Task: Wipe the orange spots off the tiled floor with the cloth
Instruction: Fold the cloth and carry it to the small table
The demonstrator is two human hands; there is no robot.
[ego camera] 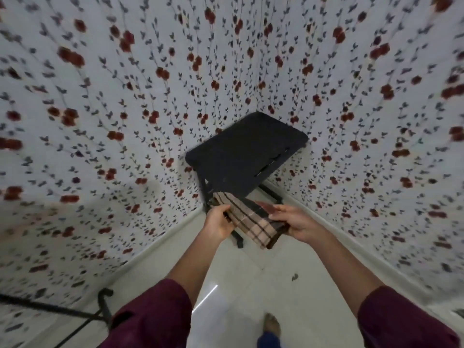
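Checked beige-and-brown cloth (251, 221) sits folded up in the air, gripped at both ends, with the dark table (247, 158) in the corner just behind it and the pale tiled floor (263, 285) well below. Its long axis runs on a slant, from the upper-left end down to the lower-right end, and 2 hands share it: the left hand (218, 223) closes its fingers around the upper-left edge, the right hand (297, 223) clamps the lower-right end with the thumb on top. So the cloth is not down on the tiles yet, it hangs between the hands at about waist height, and everything the wipe needs lies downward from this grip. As for the orange spots, none show clearly on the floor from here; 1 small dark fleck (294, 277) lies on the tile below the right forearm, and its colour is too dull to call. That fleck is on the right side, so the right hand looks the nearer one to carry the cloth down. A bare foot (272, 324) stands on the tile at the bottom, maroon sleeves frame both arms, and floral wallpaper (113, 109) closes in the corner.
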